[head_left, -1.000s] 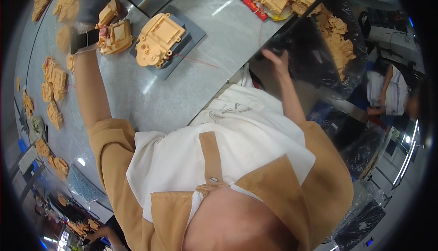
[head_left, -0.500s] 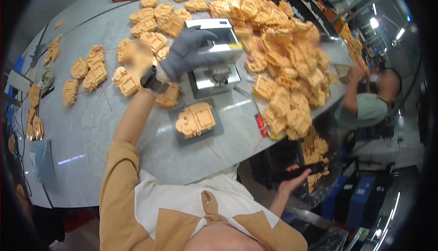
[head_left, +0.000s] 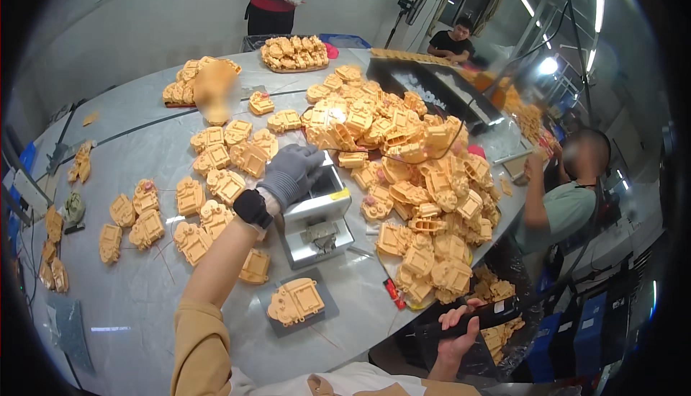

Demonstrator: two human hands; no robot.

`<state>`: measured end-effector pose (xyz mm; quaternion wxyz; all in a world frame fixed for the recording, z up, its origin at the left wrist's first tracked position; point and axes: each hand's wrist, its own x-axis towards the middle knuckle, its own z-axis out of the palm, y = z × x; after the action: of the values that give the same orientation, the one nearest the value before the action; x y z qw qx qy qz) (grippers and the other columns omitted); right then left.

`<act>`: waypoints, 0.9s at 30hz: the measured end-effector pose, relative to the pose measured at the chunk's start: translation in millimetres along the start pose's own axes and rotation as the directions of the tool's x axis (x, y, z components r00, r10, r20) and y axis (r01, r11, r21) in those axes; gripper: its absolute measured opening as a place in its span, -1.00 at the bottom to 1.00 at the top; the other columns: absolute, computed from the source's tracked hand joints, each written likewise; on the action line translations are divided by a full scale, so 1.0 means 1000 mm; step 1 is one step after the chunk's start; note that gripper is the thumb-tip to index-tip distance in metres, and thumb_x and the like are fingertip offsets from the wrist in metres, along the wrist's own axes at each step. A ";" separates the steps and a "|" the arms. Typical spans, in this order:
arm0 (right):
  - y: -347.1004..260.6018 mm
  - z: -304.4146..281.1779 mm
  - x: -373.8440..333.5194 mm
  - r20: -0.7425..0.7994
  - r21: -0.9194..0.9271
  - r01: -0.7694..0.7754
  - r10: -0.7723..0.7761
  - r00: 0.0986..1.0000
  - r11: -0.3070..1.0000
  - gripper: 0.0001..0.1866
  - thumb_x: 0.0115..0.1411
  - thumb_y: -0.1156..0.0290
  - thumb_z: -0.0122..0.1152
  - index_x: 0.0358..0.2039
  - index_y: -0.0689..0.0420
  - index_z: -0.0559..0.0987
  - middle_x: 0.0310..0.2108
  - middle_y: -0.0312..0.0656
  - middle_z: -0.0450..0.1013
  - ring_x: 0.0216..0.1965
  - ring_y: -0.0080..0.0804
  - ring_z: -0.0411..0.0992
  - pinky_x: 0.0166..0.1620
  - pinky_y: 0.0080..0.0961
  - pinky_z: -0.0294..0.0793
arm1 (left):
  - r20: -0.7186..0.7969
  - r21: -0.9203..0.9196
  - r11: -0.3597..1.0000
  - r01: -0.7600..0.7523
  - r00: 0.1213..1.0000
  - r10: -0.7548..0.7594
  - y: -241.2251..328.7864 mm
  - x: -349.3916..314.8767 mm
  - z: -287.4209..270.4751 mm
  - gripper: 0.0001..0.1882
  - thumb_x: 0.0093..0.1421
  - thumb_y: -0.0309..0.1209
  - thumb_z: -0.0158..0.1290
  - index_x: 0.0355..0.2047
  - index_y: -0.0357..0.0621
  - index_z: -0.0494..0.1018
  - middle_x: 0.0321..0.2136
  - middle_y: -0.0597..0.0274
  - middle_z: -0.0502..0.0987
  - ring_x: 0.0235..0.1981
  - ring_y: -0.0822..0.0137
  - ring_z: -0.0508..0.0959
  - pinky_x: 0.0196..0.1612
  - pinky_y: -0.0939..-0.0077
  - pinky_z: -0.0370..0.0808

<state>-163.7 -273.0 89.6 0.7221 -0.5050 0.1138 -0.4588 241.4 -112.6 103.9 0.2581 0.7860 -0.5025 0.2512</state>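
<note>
A black tool is held in the bare right hand at the lower right of the frame, with the fingers wrapped about it. The gloved left hand is laid over the top of a metal fixture at the centre; its fingers are stretched forward, and whether anything is gripped by them cannot be told.

Much of the frame is taken up by a grey table. On it, right of centre, a large pile of orange moulded parts is heaped. Below the fixture, toward the lower centre, a flat grey block is set, and on it a single orange housing is laid, touched by neither hand.

A second ago the right hand was seen open, with its thumb spread; now its fingers have been closed around the tool. That hand is judged to be occupied by it, well apart from the housing. Beside the table's edge, below the pile, a small red strip is seen.
</note>
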 end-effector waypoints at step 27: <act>0.075 0.122 0.065 -0.050 0.074 0.226 -0.223 0.974 0.971 -0.29 0.15 -0.02 0.01 0.18 0.06 0.01 -0.44 0.01 0.43 -0.58 -0.27 0.40 -0.46 -0.34 0.44 | -0.068 -0.164 0.870 0.465 0.875 -0.480 0.049 -0.112 -0.011 0.01 -0.18 -0.34 0.29 0.22 -0.21 -0.06 0.03 -0.15 0.21 0.02 -0.12 0.30 0.06 0.25 0.30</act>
<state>-10.3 -241.9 102.9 0.6827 -0.4758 0.0527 -0.5520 153.9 -48.7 46.4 0.3934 0.8501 -0.2969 0.1856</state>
